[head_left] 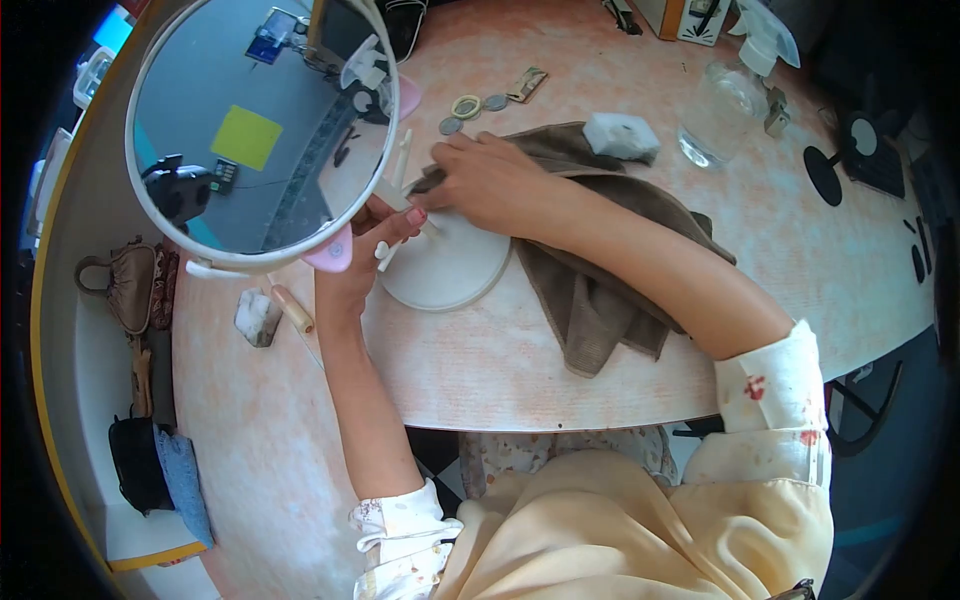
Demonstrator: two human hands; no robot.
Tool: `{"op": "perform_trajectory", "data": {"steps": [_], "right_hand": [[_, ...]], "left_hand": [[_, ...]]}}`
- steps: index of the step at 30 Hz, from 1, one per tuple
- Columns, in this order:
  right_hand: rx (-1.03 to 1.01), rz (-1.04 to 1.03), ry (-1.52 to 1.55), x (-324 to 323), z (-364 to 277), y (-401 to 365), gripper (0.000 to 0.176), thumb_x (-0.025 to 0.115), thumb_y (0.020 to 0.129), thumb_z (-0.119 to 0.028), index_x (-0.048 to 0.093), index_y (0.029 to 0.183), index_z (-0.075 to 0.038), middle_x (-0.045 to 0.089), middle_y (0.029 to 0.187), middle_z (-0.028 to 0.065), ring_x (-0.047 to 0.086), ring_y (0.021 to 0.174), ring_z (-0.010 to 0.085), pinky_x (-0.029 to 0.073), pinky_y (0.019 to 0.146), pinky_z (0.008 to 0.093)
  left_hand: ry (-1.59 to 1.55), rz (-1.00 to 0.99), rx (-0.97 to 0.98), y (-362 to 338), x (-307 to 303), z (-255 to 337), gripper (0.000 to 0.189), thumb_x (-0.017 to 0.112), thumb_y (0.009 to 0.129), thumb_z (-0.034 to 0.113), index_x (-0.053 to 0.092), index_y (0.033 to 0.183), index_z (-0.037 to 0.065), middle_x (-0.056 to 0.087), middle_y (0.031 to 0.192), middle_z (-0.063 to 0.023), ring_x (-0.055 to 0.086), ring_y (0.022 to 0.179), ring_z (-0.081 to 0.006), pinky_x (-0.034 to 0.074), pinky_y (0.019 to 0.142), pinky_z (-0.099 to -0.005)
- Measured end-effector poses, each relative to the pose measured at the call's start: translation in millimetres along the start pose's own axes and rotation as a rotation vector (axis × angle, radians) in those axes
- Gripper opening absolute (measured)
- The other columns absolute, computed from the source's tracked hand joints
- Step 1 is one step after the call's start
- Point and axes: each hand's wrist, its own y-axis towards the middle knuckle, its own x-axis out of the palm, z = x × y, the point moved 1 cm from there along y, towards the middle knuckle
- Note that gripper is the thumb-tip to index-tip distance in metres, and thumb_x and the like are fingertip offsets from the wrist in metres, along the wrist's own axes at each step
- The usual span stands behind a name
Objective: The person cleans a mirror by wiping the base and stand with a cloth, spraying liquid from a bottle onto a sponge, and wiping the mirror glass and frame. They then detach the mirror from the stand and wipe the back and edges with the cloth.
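Observation:
A round mirror [250, 120] with a white rim and pink parts at its edge leans over the table at the upper left. Its round white base [450, 265] rests on the tabletop. My left hand [372, 245] is wrapped round the white stand by the mirror's lower right edge, thumb on top. Bent over the stand's upper part, my right hand [480, 185] touches a corner of the brown cloth [600, 300]; its fingertips are partly hidden, so what they grip is unclear. The cloth lies beneath my right forearm.
On the table [460, 390] are a white block [621, 137], a spray bottle [725, 110], coins [451, 126], a tape roll [466, 107], a second pale block [257, 318] and a wooden-handled tool [292, 309]. A small round black-framed mirror [859, 136] stands right. Bags hang at left.

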Motion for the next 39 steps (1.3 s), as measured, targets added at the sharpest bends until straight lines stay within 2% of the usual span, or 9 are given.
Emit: {"op": "perform_trajectory", "data": {"steps": [1,4,10,15,17,20,23,35,39], "right_hand": [[0.011,-0.044,0.05,-9,1,-12,0.045,0.055,0.082,-0.003,0.074,0.113,-0.029,0.056,0.097,0.0081,0.054,0.102,0.0243,0.042,0.085,0.0363],[-0.027,-0.105,0.137,-34,-6,-50,0.049,0.054,0.079,0.002,0.075,0.113,-0.027,0.056,0.099,0.0084,0.053,0.101,0.0247,0.042,0.086,0.0373],[-0.007,0.032,-0.014,-13,0,-24,0.041,0.056,0.083,-0.006,0.075,0.112,-0.027,0.057,0.1,0.008,0.054,0.103,0.0236,0.041,0.085,0.0366],[0.04,0.088,-0.138,5,-8,1,0.029,0.056,0.086,-0.012,0.074,0.109,-0.017,0.059,0.097,0.0074,0.055,0.102,0.0227,0.042,0.083,0.0358],[0.026,0.15,-0.156,-1,-13,-18,0.021,0.057,0.088,-0.014,0.076,0.097,-0.011,0.061,0.093,0.0066,0.057,0.101,0.0217,0.043,0.082,0.0362],[0.032,0.095,-0.091,-32,-28,-54,0.023,0.058,0.086,-0.013,0.075,0.1,-0.007,0.061,0.095,0.0074,0.056,0.102,0.0219,0.042,0.082,0.0354],[0.026,-0.017,-0.04,-52,-39,-76,0.025,0.058,0.085,-0.012,0.074,0.105,-0.008,0.06,0.096,0.0078,0.055,0.101,0.0221,0.041,0.082,0.0344],[0.259,0.068,-0.182,-3,-27,-33,0.035,0.054,0.085,-0.008,0.069,0.117,-0.007,0.059,0.104,0.0113,0.054,0.105,0.0249,0.042,0.087,0.0354],[0.158,0.067,-0.08,-7,-41,-33,0.034,0.054,0.086,-0.009,0.071,0.115,-0.011,0.059,0.102,0.0109,0.054,0.104,0.0252,0.042,0.086,0.0362]], "left_hand": [[0.03,-0.032,-0.018,1,-2,0,0.021,0.084,0.074,0.014,0.068,0.08,0.001,0.068,0.073,-0.0087,0.065,0.069,-0.0163,0.051,0.073,-0.0277],[0.01,-0.002,-0.017,-1,2,6,0.021,0.086,0.072,0.016,0.069,0.073,0.002,0.067,0.067,-0.004,0.059,0.064,-0.0104,0.043,0.063,-0.0237],[0.056,-0.029,-0.035,-1,1,7,0.022,0.086,0.072,0.018,0.071,0.076,0.002,0.067,0.067,-0.0032,0.059,0.064,-0.0099,0.043,0.063,-0.0234],[0.033,-0.024,-0.032,-2,1,2,0.02,0.082,0.075,0.015,0.07,0.084,0.001,0.068,0.074,-0.0059,0.062,0.069,-0.0131,0.047,0.069,-0.0254],[0.064,-0.029,-0.056,-1,4,1,0.022,0.079,0.077,0.014,0.071,0.093,0.001,0.07,0.081,-0.0061,0.063,0.075,-0.0132,0.047,0.073,-0.0259],[0.059,-0.01,0.002,-4,12,9,0.025,0.08,0.077,0.016,0.072,0.096,0.002,0.069,0.084,-0.0042,0.061,0.078,-0.0115,0.046,0.072,-0.0251],[0.093,-0.003,0.018,-7,15,11,0.027,0.081,0.076,0.019,0.072,0.096,0.004,0.069,0.087,-0.0028,0.058,0.079,-0.01,0.044,0.07,-0.0247],[0.115,0.336,0.09,0,33,5,0.027,0.076,0.087,0.027,0.064,0.082,0.003,0.056,0.071,0.0008,0.049,0.063,-0.0055,0.036,0.055,-0.0232],[-0.007,0.347,0.097,2,29,2,0.027,0.076,0.087,0.026,0.064,0.082,0.003,0.055,0.07,0.001,0.049,0.063,-0.0055,0.035,0.055,-0.023]]}}
